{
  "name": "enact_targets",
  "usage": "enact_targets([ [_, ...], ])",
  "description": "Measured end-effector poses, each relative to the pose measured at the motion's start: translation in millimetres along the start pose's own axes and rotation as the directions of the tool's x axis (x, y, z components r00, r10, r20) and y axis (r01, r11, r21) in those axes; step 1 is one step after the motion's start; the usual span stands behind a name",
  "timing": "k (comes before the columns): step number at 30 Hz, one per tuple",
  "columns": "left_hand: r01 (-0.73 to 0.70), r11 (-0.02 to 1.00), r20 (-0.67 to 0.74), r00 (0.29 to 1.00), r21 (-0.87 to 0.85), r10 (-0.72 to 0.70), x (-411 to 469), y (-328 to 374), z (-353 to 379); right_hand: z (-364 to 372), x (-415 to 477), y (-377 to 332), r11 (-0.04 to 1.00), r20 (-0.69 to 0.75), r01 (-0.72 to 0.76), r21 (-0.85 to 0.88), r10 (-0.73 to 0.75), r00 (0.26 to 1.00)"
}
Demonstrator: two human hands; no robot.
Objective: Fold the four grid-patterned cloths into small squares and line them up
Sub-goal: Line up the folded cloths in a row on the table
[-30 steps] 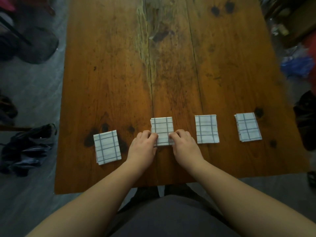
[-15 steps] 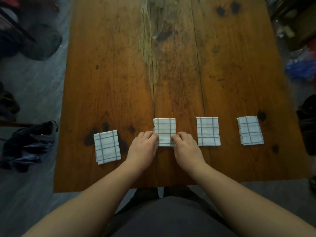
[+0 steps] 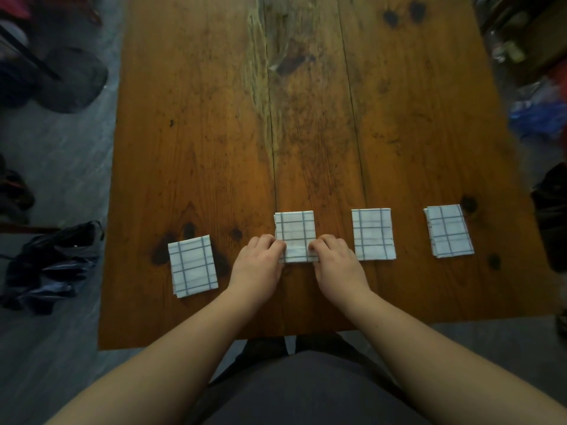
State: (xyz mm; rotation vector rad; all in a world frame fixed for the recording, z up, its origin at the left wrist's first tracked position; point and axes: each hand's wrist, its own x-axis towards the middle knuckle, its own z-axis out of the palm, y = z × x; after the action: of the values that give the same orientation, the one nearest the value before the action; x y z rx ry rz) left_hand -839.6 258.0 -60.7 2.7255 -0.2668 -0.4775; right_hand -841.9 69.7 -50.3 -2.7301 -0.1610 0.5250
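Curled fingers (image 3: 274, 244) of the left hand (image 3: 260, 260) and right hand (image 3: 335, 262) pinch the near corners of the folded white blue-gridded cloth (image 3: 295, 230) on the brown wooden desk (image 3: 214, 133), probably aligning it with the matching cloths rightward (image 3: 372, 234).

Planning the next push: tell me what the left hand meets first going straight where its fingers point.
The second cloth: the left hand grips its near left corner, so they touch now. Beyond it, only table wood seems to lie ahead.
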Motion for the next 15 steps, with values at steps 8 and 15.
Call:
enact_targets([
  [8,0.011,1.0,0.0,1.0,-0.026,-0.011,-1,0,-1,-3,-2,-4,1.0,0.005,-0.023,-0.009,0.023,1.0],
  [15,0.053,0.998,-0.039,0.998,-0.04,-0.054,-23,-27,-16,-4,-7,-41,0.999,-0.014,0.037,-0.007,-0.037,0.999],
])
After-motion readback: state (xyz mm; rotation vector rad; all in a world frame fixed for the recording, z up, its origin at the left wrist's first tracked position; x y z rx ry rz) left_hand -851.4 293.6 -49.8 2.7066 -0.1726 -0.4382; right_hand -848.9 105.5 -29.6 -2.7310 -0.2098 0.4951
